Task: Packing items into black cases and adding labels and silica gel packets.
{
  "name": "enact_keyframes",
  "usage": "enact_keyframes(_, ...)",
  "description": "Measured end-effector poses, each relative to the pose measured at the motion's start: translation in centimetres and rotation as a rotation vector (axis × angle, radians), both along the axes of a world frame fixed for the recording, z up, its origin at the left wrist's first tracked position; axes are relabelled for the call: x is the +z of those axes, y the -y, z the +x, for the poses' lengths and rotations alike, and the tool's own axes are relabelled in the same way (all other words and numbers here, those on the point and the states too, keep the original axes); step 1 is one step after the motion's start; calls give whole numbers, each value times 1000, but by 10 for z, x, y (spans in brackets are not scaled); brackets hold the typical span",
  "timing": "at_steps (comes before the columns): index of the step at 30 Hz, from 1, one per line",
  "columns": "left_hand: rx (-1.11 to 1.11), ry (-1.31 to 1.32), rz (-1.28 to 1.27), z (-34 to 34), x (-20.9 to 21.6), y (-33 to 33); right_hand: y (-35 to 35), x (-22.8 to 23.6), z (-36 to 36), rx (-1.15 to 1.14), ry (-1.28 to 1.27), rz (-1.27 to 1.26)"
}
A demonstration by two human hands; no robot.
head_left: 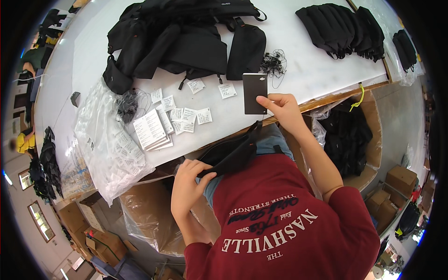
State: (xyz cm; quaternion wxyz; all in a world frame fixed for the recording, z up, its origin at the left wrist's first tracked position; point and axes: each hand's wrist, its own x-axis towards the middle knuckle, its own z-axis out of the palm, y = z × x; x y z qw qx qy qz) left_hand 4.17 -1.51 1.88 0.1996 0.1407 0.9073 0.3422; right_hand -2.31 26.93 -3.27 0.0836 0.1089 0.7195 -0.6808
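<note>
Beside the white table, one black pouch is pinched by left hand, one black card gripped by right hand: seemingly card-handling, the next move needing both held steady.

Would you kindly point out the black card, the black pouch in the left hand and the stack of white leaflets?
Black card (252, 92): head view, middle of its face.
Black pouch (234, 153): head view, middle of its fabric side.
Stack of white leaflets (150, 129): head view, middle of the top sheet.
</note>
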Motion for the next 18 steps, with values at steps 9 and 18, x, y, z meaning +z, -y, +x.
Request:
enact_keyframes(9, -28, -408, 118, -10, 0, -37, 23, 48, 5, 709, -487, 710)
enact_keyframes(18, -127, -125, 187, -10, -17, -25, 15, 45, 16, 1074, -176, 523)
